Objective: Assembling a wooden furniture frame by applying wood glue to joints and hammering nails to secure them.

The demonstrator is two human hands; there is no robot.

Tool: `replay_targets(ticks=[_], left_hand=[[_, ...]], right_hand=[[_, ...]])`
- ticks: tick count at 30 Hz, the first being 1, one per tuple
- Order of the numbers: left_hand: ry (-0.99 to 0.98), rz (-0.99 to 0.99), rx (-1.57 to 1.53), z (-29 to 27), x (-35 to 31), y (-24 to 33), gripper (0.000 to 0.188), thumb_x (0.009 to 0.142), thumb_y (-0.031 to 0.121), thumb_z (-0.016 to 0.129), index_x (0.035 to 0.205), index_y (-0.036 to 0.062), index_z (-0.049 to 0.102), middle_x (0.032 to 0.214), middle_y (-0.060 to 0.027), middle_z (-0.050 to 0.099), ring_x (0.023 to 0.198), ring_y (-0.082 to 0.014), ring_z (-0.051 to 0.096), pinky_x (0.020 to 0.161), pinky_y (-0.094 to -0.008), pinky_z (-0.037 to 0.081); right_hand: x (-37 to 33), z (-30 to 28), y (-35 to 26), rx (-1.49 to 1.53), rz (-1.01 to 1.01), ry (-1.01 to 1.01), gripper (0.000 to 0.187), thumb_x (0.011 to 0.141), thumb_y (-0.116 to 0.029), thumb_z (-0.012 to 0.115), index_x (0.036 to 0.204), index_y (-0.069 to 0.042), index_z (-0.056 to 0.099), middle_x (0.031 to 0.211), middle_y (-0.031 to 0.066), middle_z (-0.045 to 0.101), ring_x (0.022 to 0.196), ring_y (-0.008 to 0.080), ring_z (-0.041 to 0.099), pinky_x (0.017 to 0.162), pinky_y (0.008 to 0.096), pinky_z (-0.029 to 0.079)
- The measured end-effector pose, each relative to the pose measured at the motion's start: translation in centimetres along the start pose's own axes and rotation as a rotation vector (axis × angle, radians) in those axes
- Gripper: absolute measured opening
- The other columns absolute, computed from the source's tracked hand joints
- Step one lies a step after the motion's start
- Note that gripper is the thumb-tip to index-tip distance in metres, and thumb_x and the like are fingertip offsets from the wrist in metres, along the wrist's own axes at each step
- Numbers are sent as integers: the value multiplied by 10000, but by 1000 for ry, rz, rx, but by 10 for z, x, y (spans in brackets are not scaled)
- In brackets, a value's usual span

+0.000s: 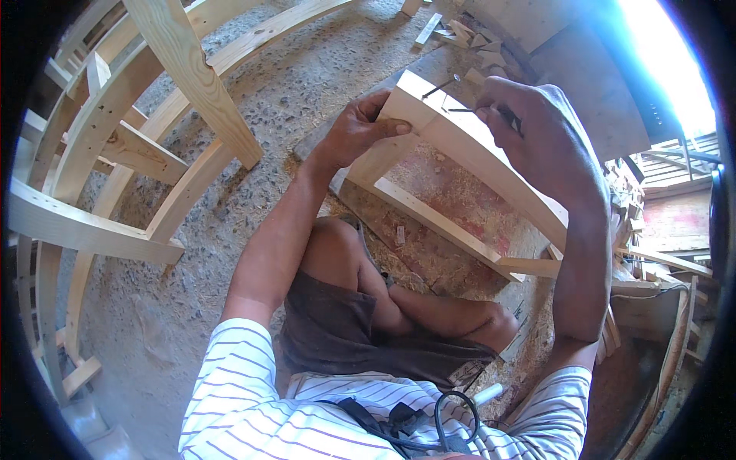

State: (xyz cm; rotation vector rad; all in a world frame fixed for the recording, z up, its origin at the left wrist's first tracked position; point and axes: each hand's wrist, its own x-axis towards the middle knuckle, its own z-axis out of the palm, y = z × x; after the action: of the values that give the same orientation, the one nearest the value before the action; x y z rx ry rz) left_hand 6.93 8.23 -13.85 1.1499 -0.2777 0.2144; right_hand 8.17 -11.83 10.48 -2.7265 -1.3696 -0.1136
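Note:
A pale wooden frame [491, 165] of joined boards stands tilted in front of my crossed legs. My left hand [360, 129] grips its upper left corner, thumb along the board's face. One nail [441, 86] sticks out of the board's top edge near that corner, its head raised. Between thumb and fingers my right hand [540, 138] pinches a second nail [461, 110], its point at the board's edge close to the first. Something dark and thin, perhaps more nails, shows in the curled fingers of that hand; most of it is hidden.
Curved wooden frames [84, 222] stand at the left, with an upright plank [195, 80] near them. Wood offcuts [468, 38] lie at the far side. Sawdust covers the rough floor [253, 115]. At the right are a wooden box [652, 307] and stacked scraps.

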Motion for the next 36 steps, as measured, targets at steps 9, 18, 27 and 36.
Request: replay_targets(ticks=[9, 18, 27, 36], left_hand=[[-19, -21, 21, -1, -6, 5, 390, 898, 115, 776, 1266, 54, 662, 1133, -22, 724, 1057, -105, 647, 957, -313, 516], [4, -13, 95, -5, 0, 2, 407, 885, 131, 786, 1268, 54, 673, 1123, -31, 734, 1016, -103, 664, 915, -305, 542], [-37, 33, 97, -3, 5, 7, 399, 895, 178, 786, 1264, 66, 683, 1150, -18, 724, 1053, -102, 644, 942, -304, 511], [-30, 48, 142, -3, 5, 3, 507, 889, 220, 804, 1348, 81, 638, 1210, -33, 712, 1100, -117, 656, 986, -310, 518]], right_hand=[[14, 15, 2, -11, -127, 32, 149, 936, -155, 616, 904, -11, 629, 772, 223, 634, 801, 419, 638, 754, 510, 489], [37, 29, 26, 260, -37, -41, 234, 974, -200, 635, 1108, -10, 612, 919, 183, 663, 821, 325, 640, 773, 434, 506], [-77, 22, 45, 771, 251, 462, 453, 983, -188, 619, 1418, -86, 547, 1095, 69, 681, 800, 116, 623, 646, 285, 533], [-569, 271, 65, -15, 1130, 315, 500, 1034, -219, 554, 1423, 85, 471, 1392, 332, 533, 1278, 430, 552, 1054, 427, 449]])
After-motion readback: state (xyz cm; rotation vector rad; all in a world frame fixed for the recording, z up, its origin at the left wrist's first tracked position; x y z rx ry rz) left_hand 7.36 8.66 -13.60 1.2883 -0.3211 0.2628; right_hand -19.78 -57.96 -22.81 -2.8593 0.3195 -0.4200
